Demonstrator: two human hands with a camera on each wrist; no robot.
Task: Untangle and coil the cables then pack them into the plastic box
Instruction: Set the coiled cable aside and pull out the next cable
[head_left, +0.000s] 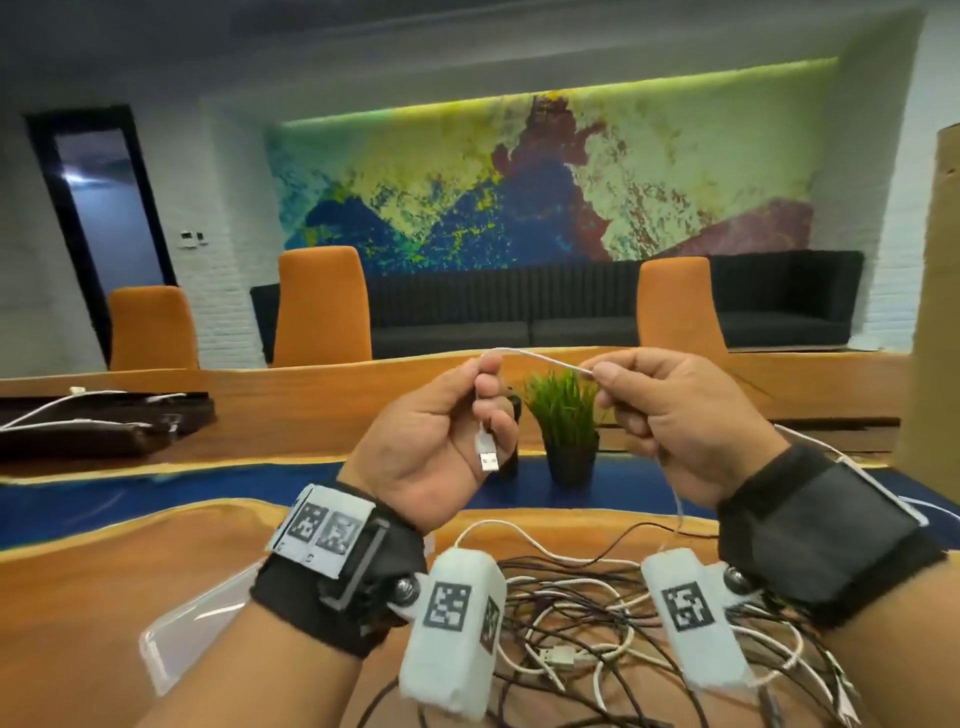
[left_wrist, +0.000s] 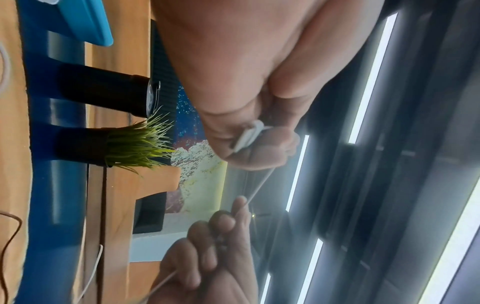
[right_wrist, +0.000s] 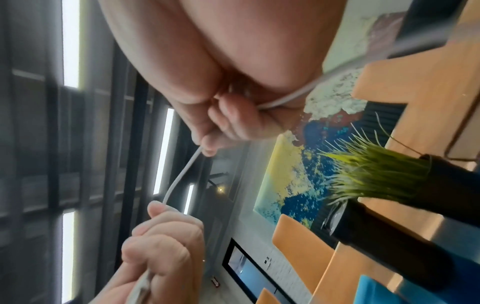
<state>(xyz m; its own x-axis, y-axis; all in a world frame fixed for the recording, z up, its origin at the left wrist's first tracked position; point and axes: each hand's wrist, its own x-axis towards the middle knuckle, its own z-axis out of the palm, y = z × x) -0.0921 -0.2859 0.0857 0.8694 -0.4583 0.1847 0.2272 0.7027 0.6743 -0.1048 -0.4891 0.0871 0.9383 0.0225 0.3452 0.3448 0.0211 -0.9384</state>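
Observation:
Both hands are raised above the wooden table (head_left: 78, 597) with one white USB cable (head_left: 535, 357) stretched between them. My left hand (head_left: 485, 387) grips the cable just behind its USB plug (head_left: 487, 458), which hangs down from the fist. My right hand (head_left: 600, 376) pinches the cable a short way along, and the rest drops past the right palm to a tangle of white and dark cables (head_left: 587, 639) on the table. In the left wrist view the left hand (left_wrist: 257, 144) curls round the cable. In the right wrist view the right hand (right_wrist: 207, 148) pinches the cable (right_wrist: 179, 179).
A clear plastic box (head_left: 171, 644) lies on the table under my left forearm. A potted grass plant (head_left: 566, 415) and a black cylinder (head_left: 511, 460) stand behind the hands. A black bag (head_left: 93, 426) lies far left and a cardboard panel (head_left: 935, 312) stands right.

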